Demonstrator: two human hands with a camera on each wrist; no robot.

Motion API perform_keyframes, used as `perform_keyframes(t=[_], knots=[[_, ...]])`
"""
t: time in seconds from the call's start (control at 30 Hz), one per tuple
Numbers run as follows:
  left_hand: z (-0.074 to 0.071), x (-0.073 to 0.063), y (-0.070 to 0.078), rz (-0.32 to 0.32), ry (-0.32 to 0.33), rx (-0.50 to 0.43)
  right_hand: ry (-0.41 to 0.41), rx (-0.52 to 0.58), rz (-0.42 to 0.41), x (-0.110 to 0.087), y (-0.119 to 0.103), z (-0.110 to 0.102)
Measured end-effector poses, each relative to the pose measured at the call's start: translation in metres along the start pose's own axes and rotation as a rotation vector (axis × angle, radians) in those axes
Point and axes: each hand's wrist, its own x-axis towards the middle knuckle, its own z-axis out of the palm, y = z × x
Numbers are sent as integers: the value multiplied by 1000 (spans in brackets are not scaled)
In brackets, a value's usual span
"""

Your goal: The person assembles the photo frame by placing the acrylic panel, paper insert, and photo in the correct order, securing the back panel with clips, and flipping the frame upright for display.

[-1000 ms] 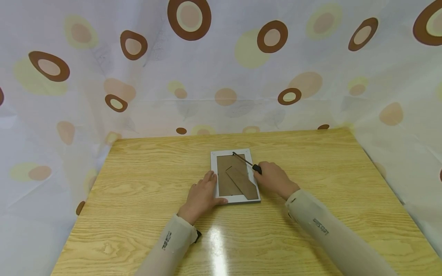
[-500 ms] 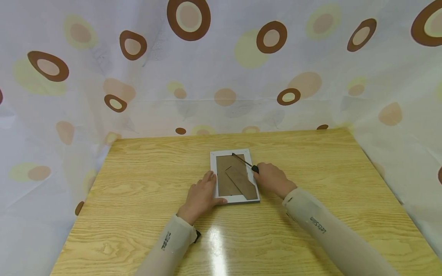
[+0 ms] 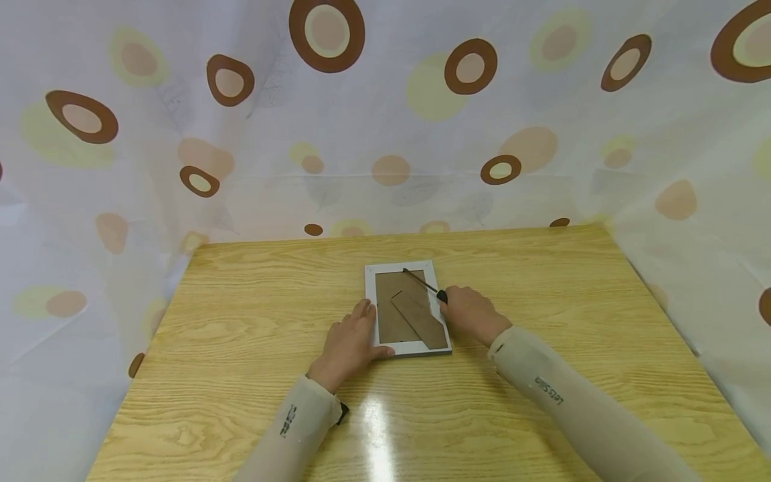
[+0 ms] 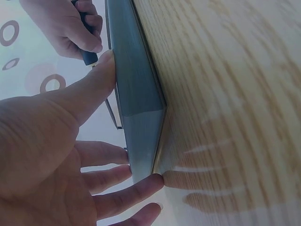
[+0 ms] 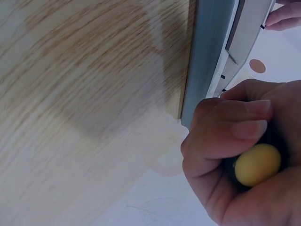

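Note:
A white picture frame (image 3: pixel 370 288) with a brown backing board (image 3: pixel 387 321) lies face down on the table. Its brown easel leg (image 3: pixel 423 321) is flat against the back. My left hand (image 3: pixel 348 345) holds the frame's near left corner, thumb along the near edge and fingers at the left side. My right hand (image 3: pixel 472 313) grips the handle of a screwdriver (image 3: pixel 424 284), its yellow handle end (image 5: pixel 257 165) showing in the right wrist view. The screwdriver slants across the frame, its tip at the far inner edge of the backing. Small dark tabs (image 5: pixel 223 76) sit along the inner edge.
The wooden table (image 3: pixel 253 294) stretches out around the frame on all sides. A white curtain (image 3: pixel 349 120) with brown, peach and yellow spots hangs behind the table and down both sides. A bright reflection lies on the tabletop in front of the frame.
The whole head view shifts very slightly left. My right hand and the screwdriver move slightly towards the left; the tip stays at the far inner edge. The left hand keeps its hold.

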Motion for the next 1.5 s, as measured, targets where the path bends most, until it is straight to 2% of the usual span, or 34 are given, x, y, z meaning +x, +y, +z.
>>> perform_keyframes(t=[0.37, 0.67, 1.07, 1.5], knots=[[1, 1, -2, -12, -8, -7, 15, -21, -2, -1, -2, 3], [1, 0, -2, -8, -7, 3, -8, -26, -4, -3, 1, 6], [0, 0, 0, -8, -15, 9, -14, -42, 34, -3, 0, 12], [0, 0, 1, -5, -5, 17, -3, -37, 36, -5, -1, 12]])
